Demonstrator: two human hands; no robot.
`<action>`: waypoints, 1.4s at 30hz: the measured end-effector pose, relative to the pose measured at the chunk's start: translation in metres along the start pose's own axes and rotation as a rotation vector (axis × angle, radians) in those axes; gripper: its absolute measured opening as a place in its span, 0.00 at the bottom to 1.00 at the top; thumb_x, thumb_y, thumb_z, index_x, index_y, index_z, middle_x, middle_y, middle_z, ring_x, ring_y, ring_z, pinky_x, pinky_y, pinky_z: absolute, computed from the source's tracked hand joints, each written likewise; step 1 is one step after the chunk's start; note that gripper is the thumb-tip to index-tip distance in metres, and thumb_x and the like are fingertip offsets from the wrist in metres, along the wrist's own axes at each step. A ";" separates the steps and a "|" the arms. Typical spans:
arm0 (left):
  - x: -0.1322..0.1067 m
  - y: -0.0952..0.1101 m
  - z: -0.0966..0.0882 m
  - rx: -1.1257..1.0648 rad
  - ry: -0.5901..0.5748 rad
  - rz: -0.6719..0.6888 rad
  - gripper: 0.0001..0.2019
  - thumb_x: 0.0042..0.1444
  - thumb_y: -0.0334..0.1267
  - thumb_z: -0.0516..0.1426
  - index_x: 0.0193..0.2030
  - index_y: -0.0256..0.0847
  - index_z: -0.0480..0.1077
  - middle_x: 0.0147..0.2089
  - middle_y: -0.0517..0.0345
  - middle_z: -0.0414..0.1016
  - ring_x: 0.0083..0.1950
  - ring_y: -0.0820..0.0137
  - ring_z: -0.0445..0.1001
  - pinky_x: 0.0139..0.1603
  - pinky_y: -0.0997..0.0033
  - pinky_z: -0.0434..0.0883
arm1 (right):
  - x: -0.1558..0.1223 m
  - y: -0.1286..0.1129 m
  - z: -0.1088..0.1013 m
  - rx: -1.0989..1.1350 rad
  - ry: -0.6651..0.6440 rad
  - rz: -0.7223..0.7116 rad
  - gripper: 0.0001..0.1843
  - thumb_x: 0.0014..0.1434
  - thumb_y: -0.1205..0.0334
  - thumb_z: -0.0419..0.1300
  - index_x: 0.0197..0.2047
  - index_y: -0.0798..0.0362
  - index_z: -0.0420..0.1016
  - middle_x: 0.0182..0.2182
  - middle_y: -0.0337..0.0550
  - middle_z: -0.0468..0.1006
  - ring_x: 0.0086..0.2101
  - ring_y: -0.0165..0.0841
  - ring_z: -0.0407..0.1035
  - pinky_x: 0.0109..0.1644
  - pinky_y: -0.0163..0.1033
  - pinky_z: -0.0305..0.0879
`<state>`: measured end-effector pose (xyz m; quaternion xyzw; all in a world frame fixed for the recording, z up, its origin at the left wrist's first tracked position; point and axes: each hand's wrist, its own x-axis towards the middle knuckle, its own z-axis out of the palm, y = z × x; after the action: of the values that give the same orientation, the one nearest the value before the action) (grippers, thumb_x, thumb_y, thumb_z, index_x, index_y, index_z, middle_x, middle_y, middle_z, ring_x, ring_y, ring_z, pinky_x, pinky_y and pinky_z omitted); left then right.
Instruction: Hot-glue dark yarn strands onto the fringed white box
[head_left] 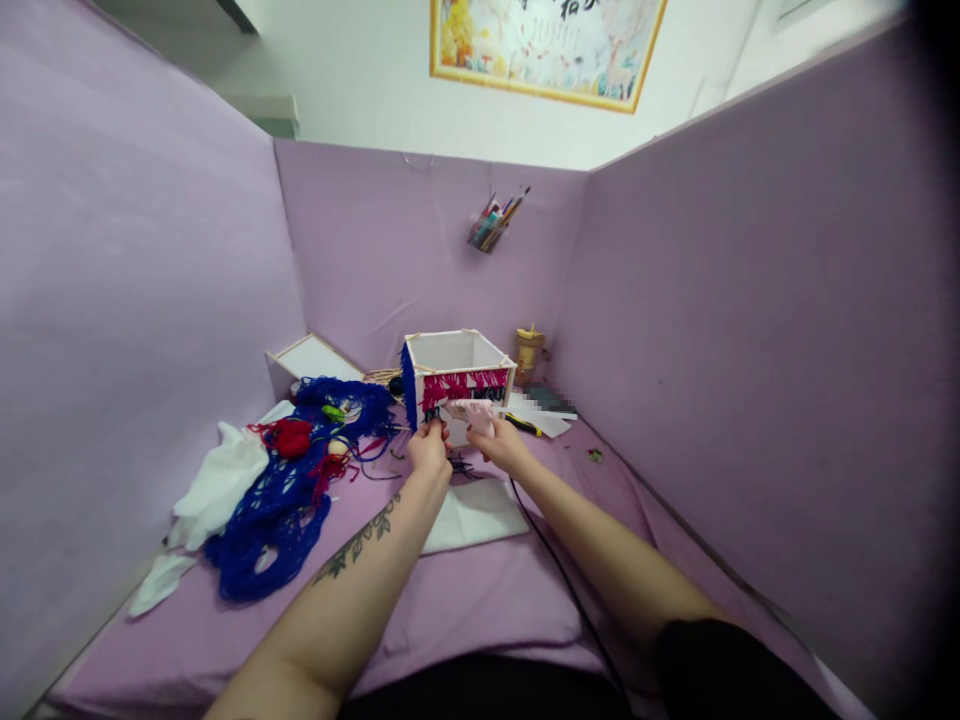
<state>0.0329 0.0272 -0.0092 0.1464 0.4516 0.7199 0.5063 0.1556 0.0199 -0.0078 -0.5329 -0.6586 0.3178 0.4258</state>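
Note:
A white box (495, 352) with an open top stands in front of me. Rows of red yarn (465, 384) and dark yarn cover its near side, and blue yarn (408, 385) covers its left side. My right hand (501, 446) is wrapped round the handle of a pale pink glue gun (474, 412), whose nozzle end lies against the near side. Close to the box's lower left part, my left hand (430, 446) is closed with the fingers pinched together; what lies between them is too small to make out.
A tangle of blue yarn (274, 510), a red yarn ball (291, 438) and white cloth (217, 485) lie at left. A folded white sheet (480, 515) is below the box. A black cord (559, 565) runs toward me. At right are a yellow-black tool (523, 425) and papers.

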 end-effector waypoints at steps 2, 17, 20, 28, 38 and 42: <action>0.000 -0.001 0.000 0.017 0.005 0.007 0.07 0.45 0.33 0.62 0.26 0.34 0.68 0.20 0.63 0.67 0.16 0.81 0.60 0.17 0.80 0.54 | -0.001 0.000 0.000 0.015 -0.003 0.002 0.11 0.48 0.56 0.59 0.29 0.55 0.73 0.14 0.37 0.69 0.16 0.29 0.63 0.20 0.32 0.59; -0.002 -0.025 -0.015 0.249 -0.008 0.310 0.07 0.53 0.31 0.56 0.40 0.39 0.69 0.34 0.58 0.71 0.33 0.73 0.71 0.33 0.74 0.67 | -0.007 0.000 -0.005 0.069 -0.021 -0.045 0.14 0.48 0.55 0.60 0.34 0.56 0.74 0.14 0.36 0.68 0.16 0.28 0.63 0.21 0.32 0.61; 0.000 -0.030 -0.018 0.309 -0.030 0.419 0.13 0.52 0.31 0.56 0.46 0.41 0.69 0.36 0.58 0.71 0.37 0.71 0.71 0.41 0.71 0.68 | -0.008 0.002 -0.006 0.051 -0.017 -0.054 0.13 0.48 0.55 0.59 0.33 0.56 0.74 0.14 0.36 0.69 0.16 0.28 0.64 0.21 0.32 0.61; 0.010 -0.031 -0.014 0.349 -0.085 0.362 0.16 0.51 0.29 0.54 0.47 0.40 0.71 0.38 0.55 0.73 0.41 0.68 0.72 0.47 0.66 0.68 | -0.010 0.002 -0.005 -0.028 -0.011 -0.041 0.13 0.48 0.55 0.59 0.33 0.57 0.74 0.17 0.37 0.70 0.17 0.29 0.65 0.21 0.31 0.59; 0.004 -0.029 -0.018 0.419 -0.064 0.444 0.20 0.53 0.30 0.54 0.54 0.40 0.66 0.38 0.55 0.72 0.39 0.70 0.72 0.45 0.68 0.68 | -0.010 0.005 -0.005 -0.010 0.015 -0.044 0.14 0.48 0.54 0.60 0.33 0.56 0.73 0.17 0.36 0.70 0.17 0.28 0.65 0.21 0.31 0.60; 0.010 -0.032 -0.017 0.446 -0.081 0.415 0.19 0.52 0.29 0.54 0.52 0.40 0.68 0.41 0.54 0.73 0.43 0.68 0.72 0.49 0.66 0.67 | -0.011 0.001 -0.006 -0.026 0.009 -0.044 0.13 0.48 0.55 0.59 0.33 0.57 0.74 0.17 0.37 0.70 0.18 0.28 0.65 0.22 0.31 0.60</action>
<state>0.0366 0.0299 -0.0461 0.3717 0.5383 0.6847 0.3213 0.1620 0.0096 -0.0087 -0.5251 -0.6724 0.2975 0.4285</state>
